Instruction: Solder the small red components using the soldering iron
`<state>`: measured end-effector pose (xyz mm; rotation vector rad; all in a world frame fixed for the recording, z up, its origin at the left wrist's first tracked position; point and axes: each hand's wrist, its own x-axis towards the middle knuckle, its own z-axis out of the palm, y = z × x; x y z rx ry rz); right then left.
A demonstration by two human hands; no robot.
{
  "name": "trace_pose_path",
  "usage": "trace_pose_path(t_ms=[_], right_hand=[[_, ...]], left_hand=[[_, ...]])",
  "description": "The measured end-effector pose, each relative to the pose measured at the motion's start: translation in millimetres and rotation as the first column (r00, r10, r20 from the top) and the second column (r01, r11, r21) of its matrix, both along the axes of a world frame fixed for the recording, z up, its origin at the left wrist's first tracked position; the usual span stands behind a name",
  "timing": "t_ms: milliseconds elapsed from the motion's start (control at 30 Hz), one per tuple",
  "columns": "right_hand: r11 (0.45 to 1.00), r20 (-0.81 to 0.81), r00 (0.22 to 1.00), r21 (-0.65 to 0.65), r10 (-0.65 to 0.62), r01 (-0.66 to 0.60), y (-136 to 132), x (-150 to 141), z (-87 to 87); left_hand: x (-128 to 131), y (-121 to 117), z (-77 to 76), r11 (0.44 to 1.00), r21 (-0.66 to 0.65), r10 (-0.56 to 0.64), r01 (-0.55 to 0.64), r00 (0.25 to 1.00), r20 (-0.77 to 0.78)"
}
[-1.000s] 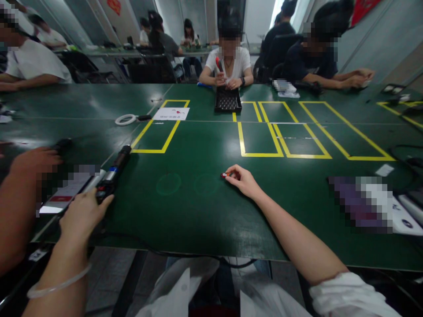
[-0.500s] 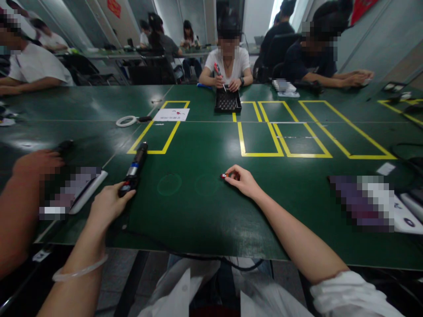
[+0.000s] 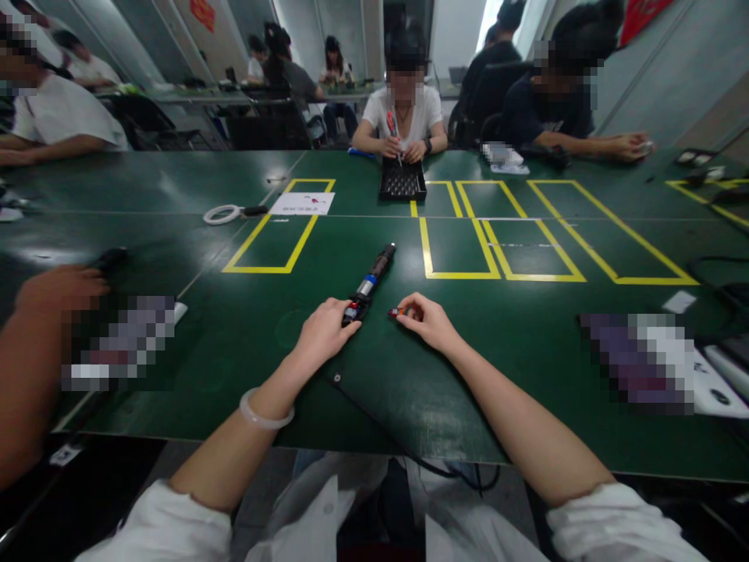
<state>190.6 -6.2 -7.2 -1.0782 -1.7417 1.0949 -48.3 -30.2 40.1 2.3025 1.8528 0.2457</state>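
My left hand is closed around the rear end of a corded electric screwdriver, black with a silver and blue band. The screwdriver lies slanted over the green table, its tip pointing away and to the right. Just right of it, my right hand pinches a small red and orange piece between thumb and fingertips. Most of that piece is hidden by the fingers, and its kind cannot be made out. A gap separates the piece from the screwdriver.
A black cable runs over the table's front edge. Yellow tape outlines mark the green tabletop. A paper sheet and white ring lie beyond. Opposite, a person works over a black tray. Another person's arm rests at left.
My left hand has moved right with the electric screwdriver, from the left side to beside my right hand. The right hand stays nearly in place with its small piece.
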Motion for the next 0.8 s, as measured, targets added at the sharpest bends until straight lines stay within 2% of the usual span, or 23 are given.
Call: trace_pose_path(t_ms=[133,267,567,800], right_hand=[[0.998,0.022,0.999,0.054,-0.037,0.035,0,0,1.4],[0.992,0.053,0.997,0.112,-0.057,0.05,1,0,-0.3],[0.948,0.267,0.96,0.318,-0.08,-0.009,-3,-2,-1.5],[0.939,0.286,0.955,0.342,-0.072,-0.032,-1,0,-4.5]], left_hand=[[33,2,-0.8,0.997,0.006,-0.079,0.078,0.997,0.027],[49,0,-2.2,0.993,0.019,-0.114,0.114,0.993,0.029],[56,-5,-4.9,0.991,0.058,-0.118,0.117,0.993,0.015],[56,-8,-9.6,0.986,0.114,-0.126,0.121,0.991,0.041]])
